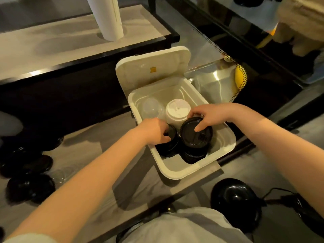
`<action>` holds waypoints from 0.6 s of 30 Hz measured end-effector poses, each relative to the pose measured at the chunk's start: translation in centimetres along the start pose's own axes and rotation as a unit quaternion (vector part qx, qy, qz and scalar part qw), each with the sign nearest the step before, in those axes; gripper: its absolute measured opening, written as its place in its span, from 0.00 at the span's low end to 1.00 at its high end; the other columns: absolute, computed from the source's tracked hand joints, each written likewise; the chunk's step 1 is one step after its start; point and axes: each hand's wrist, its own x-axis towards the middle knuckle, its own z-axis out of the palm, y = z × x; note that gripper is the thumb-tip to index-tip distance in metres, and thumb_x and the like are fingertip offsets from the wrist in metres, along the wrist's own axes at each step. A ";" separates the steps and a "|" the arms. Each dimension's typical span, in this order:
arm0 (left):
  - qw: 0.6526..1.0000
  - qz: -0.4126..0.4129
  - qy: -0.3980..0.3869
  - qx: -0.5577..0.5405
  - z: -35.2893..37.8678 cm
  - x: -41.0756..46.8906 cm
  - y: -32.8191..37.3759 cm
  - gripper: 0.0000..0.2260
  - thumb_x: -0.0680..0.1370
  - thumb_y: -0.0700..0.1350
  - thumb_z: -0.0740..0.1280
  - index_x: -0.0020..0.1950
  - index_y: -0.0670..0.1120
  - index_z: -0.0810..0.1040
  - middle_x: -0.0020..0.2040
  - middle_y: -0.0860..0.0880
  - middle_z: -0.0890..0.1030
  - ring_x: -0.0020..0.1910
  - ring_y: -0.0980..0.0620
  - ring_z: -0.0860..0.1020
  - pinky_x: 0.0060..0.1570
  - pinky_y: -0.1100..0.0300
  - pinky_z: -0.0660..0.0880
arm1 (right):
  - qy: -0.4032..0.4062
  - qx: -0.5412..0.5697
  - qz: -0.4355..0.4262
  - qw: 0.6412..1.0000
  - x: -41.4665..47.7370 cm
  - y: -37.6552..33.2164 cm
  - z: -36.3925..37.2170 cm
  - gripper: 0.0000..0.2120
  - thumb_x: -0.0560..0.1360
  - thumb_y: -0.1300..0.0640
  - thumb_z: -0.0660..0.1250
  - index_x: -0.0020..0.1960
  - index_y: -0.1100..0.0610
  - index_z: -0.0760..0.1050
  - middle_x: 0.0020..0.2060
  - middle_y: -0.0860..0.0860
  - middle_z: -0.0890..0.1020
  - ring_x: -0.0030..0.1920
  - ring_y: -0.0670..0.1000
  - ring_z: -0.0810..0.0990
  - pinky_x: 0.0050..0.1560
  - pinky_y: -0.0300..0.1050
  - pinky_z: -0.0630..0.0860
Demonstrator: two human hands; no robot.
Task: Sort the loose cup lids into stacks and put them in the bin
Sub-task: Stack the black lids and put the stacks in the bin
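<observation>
A white bin (pixel 226 146) with its hinged lid (pixel 152 67) flipped up sits on the counter. Inside stand a stack of clear dome lids (pixel 151 108), a stack of white lids (pixel 177 111) and two stacks of black lids. My left hand (pixel 154 130) grips the smaller black stack (pixel 171 144) at the bin's left wall. The fingers of my right hand (pixel 208 116) curl round the top of the larger black stack (pixel 196 135). Loose black lids (pixel 29 186) lie on the counter at the far left.
A white paper roll (pixel 108 16) stands on the raised shelf behind. A clear lid (pixel 57 175) lies among the loose black ones. A black round object (pixel 235 195) with a cable sits at the lower right. Glass display case (pixel 219 50) stands right of the bin.
</observation>
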 end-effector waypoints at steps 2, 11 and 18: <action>0.997 0.007 -0.013 0.082 0.5 0.4 0.0 0.15 0.78 0.55 0.59 0.52 0.46 0.78 0.51 0.48 0.78 0.48 0.46 0.77 0.43 0.54 0.75 | -0.056 -0.060 0.011 0.997 1.1 -0.4 0.2 0.19 0.73 0.57 0.70 0.61 0.52 0.70 0.56 0.49 0.75 0.57 0.52 0.75 0.60 0.48 0.73; 0.989 0.028 0.034 0.141 1.7 0.8 -0.2 0.15 0.78 0.56 0.57 0.50 0.48 0.78 0.49 0.51 0.78 0.45 0.48 0.78 0.39 0.56 0.74 | -0.076 -0.175 0.034 0.981 3.2 -0.3 2.4 0.23 0.75 0.59 0.68 0.69 0.56 0.67 0.62 0.54 0.74 0.58 0.54 0.75 0.55 0.45 0.72; 0.989 0.024 0.038 0.141 1.9 0.9 -0.2 0.15 0.78 0.56 0.57 0.51 0.49 0.78 0.49 0.51 0.78 0.44 0.49 0.77 0.37 0.58 0.70 | -0.008 -0.263 0.027 0.964 3.5 0.5 4.6 0.21 0.76 0.62 0.61 0.69 0.59 0.67 0.64 0.58 0.71 0.60 0.58 0.74 0.58 0.49 0.74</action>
